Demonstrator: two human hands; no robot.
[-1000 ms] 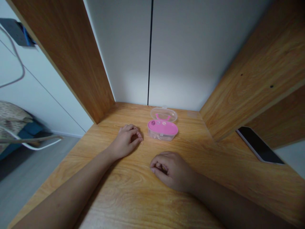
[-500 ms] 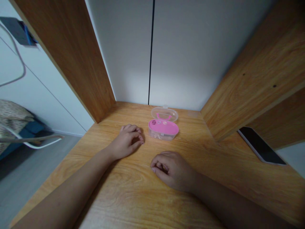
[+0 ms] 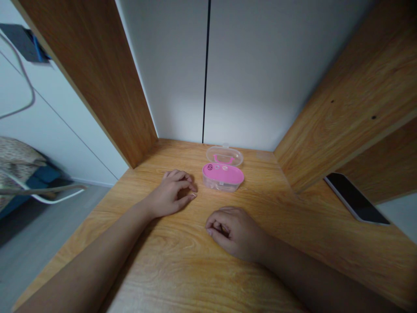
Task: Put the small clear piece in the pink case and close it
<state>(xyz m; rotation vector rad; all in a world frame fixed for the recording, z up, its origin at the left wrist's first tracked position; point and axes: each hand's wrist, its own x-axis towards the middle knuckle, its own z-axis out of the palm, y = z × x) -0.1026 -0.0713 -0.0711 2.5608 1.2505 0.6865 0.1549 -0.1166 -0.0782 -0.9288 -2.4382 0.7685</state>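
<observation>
**Small pink case open on the desk, both hands resting short of it**

A small oval case (image 3: 223, 174) is seen on the wooden desk (image 3: 182, 265), toward the far middle, not far from the white back wall (image 3: 260, 74). Its clear lid (image 3: 224, 155) is swung back and up on a far hinge; the pink insert below carries a few tiny round items, too small to be told apart.

The left hand (image 3: 171, 193) is laid palm-down just left of the case, fingers loosely curled, nothing held; its fingertips lie near the case's near-left edge but apart from it. The right hand (image 3: 236, 232) is rested nearer, curled into a loose fist; whether anything is pinched inside cannot be told.

The case is judged light, stiff and smooth thin plastic, likely to slide on the slick laminate and to spill its contents if tipped. It would best be held by the long sides of the base, not by the thin lid.

Wood-grain panels (image 3: 97, 82) stand left and right. A dark, flat phone (image 3: 356, 199) lies on the right ledge.
</observation>
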